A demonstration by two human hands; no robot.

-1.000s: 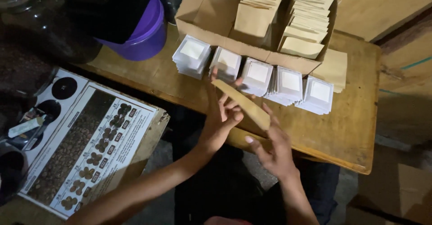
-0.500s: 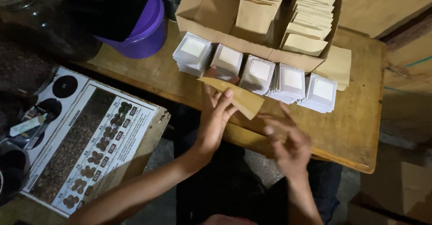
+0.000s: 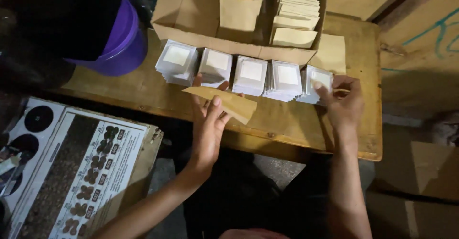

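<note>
The left hand (image 3: pixel 208 124) is pinching a thin, light, bendable brown paper envelope (image 3: pixel 224 102) by its near end, while the right hand (image 3: pixel 342 102) is fingering the rightmost stack of white cards (image 3: pixel 318 82), likely slippery.

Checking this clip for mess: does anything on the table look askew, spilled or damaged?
Nothing stands out. Five white stacks sit in a row by the box; left hand holds a brown envelope, right hand touches the end stack.
</note>
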